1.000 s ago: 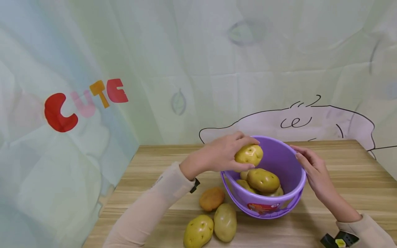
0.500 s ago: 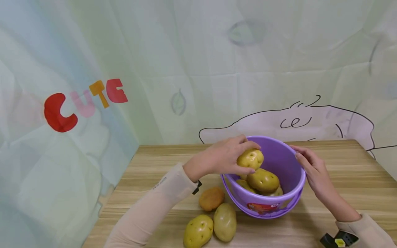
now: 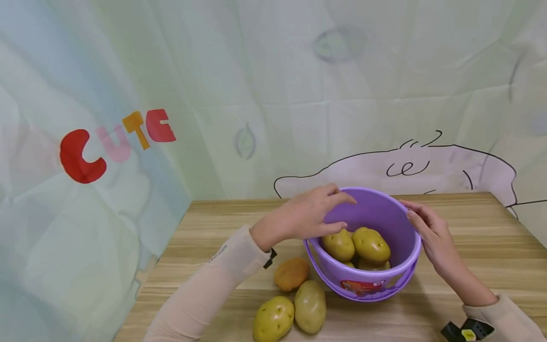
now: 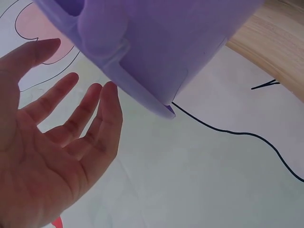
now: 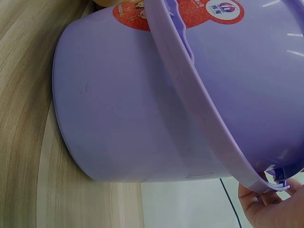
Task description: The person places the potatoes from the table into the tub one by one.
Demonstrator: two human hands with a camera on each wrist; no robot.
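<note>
A purple bucket (image 3: 363, 280) stands upright on the wooden table, its handle hanging down at the front. Inside it lie several potatoes, with one potato (image 3: 338, 245) at the left and another potato (image 3: 371, 244) beside it on top. My left hand (image 3: 309, 213) hovers over the bucket's left rim, fingers spread and holding nothing; the left wrist view shows its bare palm (image 4: 52, 166) next to the rim. At the right rim my right hand (image 3: 431, 232) grips the edge, thumb on the near side. In the right wrist view those fingers (image 5: 251, 199) curl around the rim near the handle joint.
Left of the bucket on the table (image 3: 222, 218) lie an orange-brown potato (image 3: 292, 274), a pale potato (image 3: 310, 307) and a yellow potato (image 3: 273, 318), close together. A printed curtain (image 3: 256, 95) hangs behind the table and on the left.
The potato in my left hand has been let go into the bucket and rests at the left side. Another potato there has shifted slightly right. My right hand stays on the rim.
</note>
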